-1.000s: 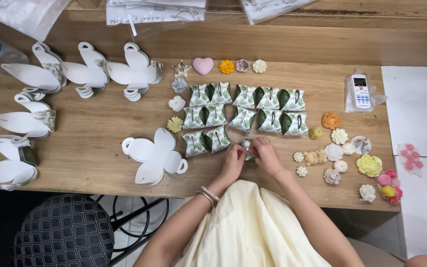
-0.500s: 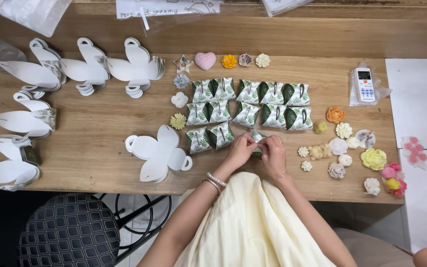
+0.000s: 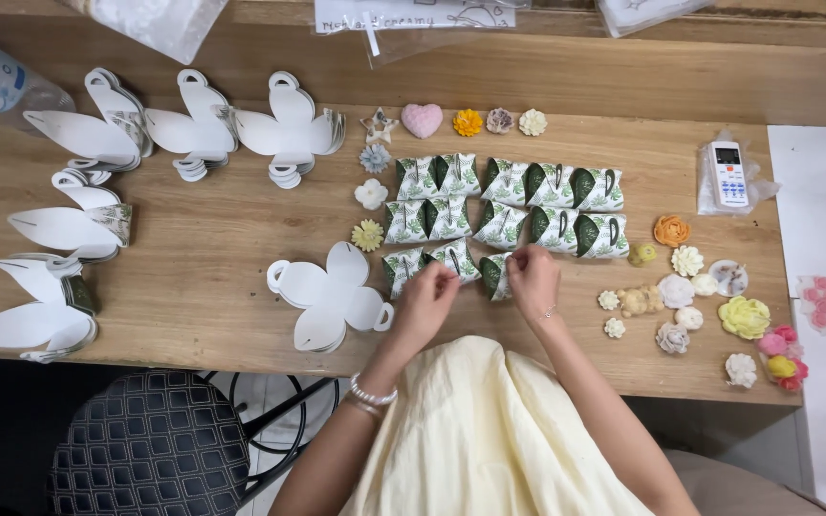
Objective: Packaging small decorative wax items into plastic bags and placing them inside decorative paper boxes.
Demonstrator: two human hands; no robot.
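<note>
Head view shows both hands meeting over one small leaf-print box (image 3: 491, 274) at the near end of the bottom row, close to the table's (image 3: 193, 258) front edge. Left hand (image 3: 424, 298) pinches at its left side; right hand (image 3: 532, 277) curls over its right end, fingers closed on the flaps, likely to press them shut. Finished boxes (image 3: 509, 205) lie in tidy rows just beyond, so each new one slots in beside the last. A flat white blank (image 3: 329, 296) waits just left of the left hand. Stacked blanks (image 3: 193, 129) sit well apart at the far left, soap flowers (image 3: 690, 287) to the right.
</note>
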